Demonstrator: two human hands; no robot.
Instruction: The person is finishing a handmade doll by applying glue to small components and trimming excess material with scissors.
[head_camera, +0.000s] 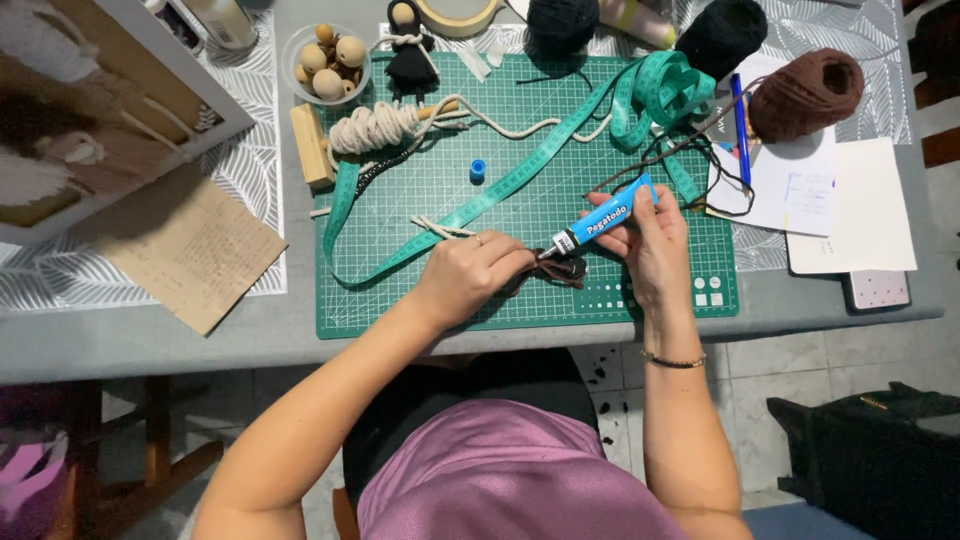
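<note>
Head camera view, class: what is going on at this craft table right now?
A person sits at a green cutting mat. Their right hand holds a blue glue tube, nozzle pointing at a small bundle of brown yarn pinched in the left hand. A green tape measure snakes across the mat, with the tube's blue cap lying loose, cream rope and a bowl of wooden beads behind.

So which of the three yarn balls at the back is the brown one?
The brown yarn ball, rightmost of the three, beside the white papers. The other two are black.
</note>
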